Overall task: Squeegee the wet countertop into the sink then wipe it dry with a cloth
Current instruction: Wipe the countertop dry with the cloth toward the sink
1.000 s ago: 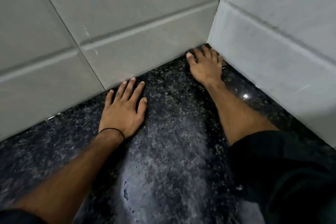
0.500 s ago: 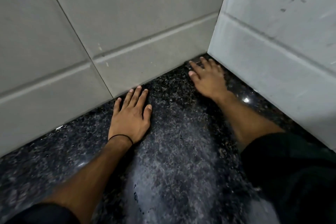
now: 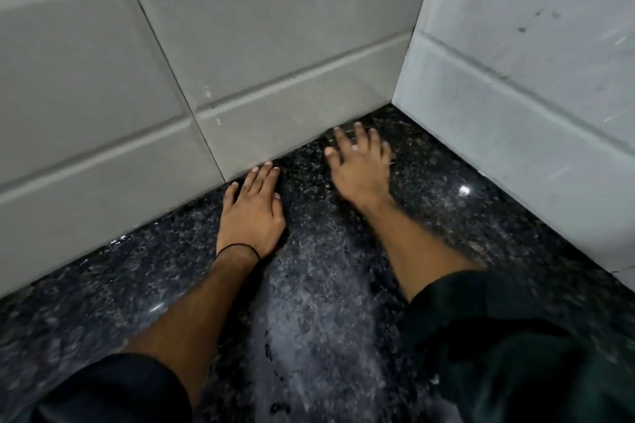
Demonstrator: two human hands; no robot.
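At the far left, the grey tiled back wall point(image 3: 240, 45) runs down to meet the countertop point(image 3: 498, 223), a dark speckled stone slab that fills the lower half of the view and ends in the corner where the back wall joins the side wall point(image 3: 536, 86); a dark left sleeve point(image 3: 113, 388) enters at the bottom edge, and the bare forearm reaches forward from it. The left hand point(image 3: 252, 213) lies palm-down and flat on the stone; its fingers point(image 3: 263, 178) are straight and close together, grasping nothing, their tips touching or just short of the foot of the back wall; a thin black band point(image 3: 237, 247) circles the wrist. Between the two forearms a pale, wet-looking streak point(image 3: 309, 306) lies on the stone, with dark droplets near its lower end. The right hand point(image 3: 357, 175) is farther forward, near the corner, palm-down over the stone; its fingers point(image 3: 360, 134) are spread wide and straight, holding nothing; they are slightly blurred, so whether the palm presses down I cannot tell. The right forearm slants back to a dark right sleeve point(image 3: 515, 336); a bright glint point(image 3: 464, 190) shines on the stone beside the side wall.
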